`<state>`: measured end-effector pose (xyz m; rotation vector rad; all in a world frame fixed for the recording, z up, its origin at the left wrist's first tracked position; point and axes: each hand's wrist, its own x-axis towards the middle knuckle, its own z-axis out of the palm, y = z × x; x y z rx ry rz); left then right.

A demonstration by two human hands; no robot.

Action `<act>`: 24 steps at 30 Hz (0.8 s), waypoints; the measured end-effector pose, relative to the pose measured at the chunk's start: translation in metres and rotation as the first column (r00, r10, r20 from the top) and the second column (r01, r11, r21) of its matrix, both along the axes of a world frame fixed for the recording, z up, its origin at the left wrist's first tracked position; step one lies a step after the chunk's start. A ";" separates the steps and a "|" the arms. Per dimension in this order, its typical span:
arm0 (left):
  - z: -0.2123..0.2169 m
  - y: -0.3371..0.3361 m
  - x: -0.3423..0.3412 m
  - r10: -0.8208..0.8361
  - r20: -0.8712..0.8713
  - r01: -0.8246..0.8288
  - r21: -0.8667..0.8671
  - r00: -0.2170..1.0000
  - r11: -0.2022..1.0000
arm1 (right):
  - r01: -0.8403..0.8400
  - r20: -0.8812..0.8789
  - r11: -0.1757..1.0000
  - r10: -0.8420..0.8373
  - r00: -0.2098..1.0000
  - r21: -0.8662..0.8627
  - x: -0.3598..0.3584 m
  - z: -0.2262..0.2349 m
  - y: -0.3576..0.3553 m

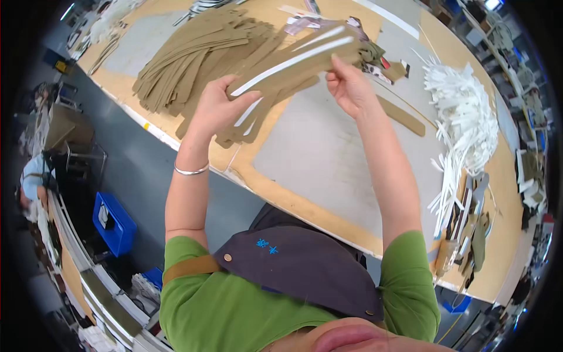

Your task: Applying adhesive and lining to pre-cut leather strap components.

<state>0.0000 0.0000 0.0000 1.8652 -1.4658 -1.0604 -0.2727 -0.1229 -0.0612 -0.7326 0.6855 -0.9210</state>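
A curved tan fabric strip (299, 71) with a white strip laid along it is stretched between my hands above the table. My left hand (220, 108) grips its left end, thumb on top. At the other end, my right hand (350, 88) pinches the lower edge between thumb and fingers. More tan pieces with white strips (241, 130) lie beneath and beside my left hand. A large fanned pile of tan fabric strips (187, 67) spreads just beyond it. One loose tan strip (403, 117) rests on the table to the right of my right forearm.
A heap of white strips (463, 111) lies at the right of the table (334, 152). Nearer, tools and fabric scraps (469, 229) gather by the table edge. Patterned cloth scraps (375, 56) sit at the back. A blue bin (114, 226) stands on the floor; another person (38, 176) is far left.
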 end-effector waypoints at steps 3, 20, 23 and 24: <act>-0.009 0.000 0.026 0.176 0.440 -0.021 -0.335 0.881 0.942 | 0.073 -0.125 0.997 -0.067 0.990 0.039 0.023 -0.009 0.006; -0.092 -0.212 -0.221 -0.115 0.354 0.287 -0.484 0.928 0.827 | 0.292 -0.719 0.756 -0.318 -0.619 -0.585 -0.353 0.008 0.363; -0.068 -0.178 -0.230 -0.156 0.059 0.155 -0.668 0.986 0.728 | 0.323 -0.769 0.807 -0.233 -0.595 -0.494 -0.355 -0.002 0.370; -0.055 -0.158 -0.231 -0.202 -0.044 0.113 -0.704 0.978 0.701 | 0.310 -0.756 0.813 -0.224 -0.615 -0.493 -0.355 -0.004 0.373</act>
